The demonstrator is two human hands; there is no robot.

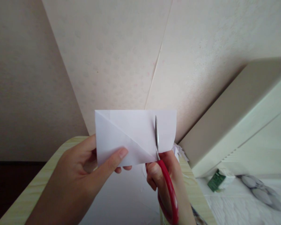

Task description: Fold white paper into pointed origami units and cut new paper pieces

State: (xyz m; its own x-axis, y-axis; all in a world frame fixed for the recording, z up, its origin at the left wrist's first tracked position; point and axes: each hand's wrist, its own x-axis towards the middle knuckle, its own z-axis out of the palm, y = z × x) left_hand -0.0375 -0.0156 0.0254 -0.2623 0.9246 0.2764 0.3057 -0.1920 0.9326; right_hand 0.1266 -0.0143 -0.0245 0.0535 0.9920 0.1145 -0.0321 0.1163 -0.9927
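Observation:
A folded sheet of white paper point(131, 125) is held up in front of the wall, with a diagonal crease running across it from the upper left corner. My left hand point(84, 172) pinches its lower left part, thumb on the near face and fingers behind. In my right hand point(164, 175) is a pair of scissors point(170, 190) with red handles. One metal blade lies upright over the near face of the paper, toward its right end; the other blade is hidden behind the sheet. The fingers of my right hand are in the handles, just below the paper's lower edge.
Below my hands stands a table point(61, 150) with a pale wood-grain top, and a white sheet point(124, 197) lies on it. Paper scraps point(179, 151) are piled at its far right. To the right are a white cabinet point(255, 125), a green box point(216, 180) and a blurred grey patterned item point(259, 190).

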